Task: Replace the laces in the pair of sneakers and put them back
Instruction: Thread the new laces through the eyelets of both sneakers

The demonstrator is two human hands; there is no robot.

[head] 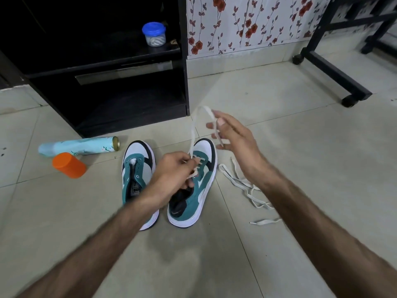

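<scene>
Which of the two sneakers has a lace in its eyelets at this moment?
The right sneaker, under the left hand, has a white lace in its eyelets. The left sneaker, nearer the orange cap, shows none.

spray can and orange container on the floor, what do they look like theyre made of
The spray can looks like metal under a glossy pale blue printed coat: its bare end rim shines brassy gold. The orange container looks like smooth, matte plastic: one even opaque colour, soft rounded edges, no seams or glints. Neither is certain from looks alone.
</scene>
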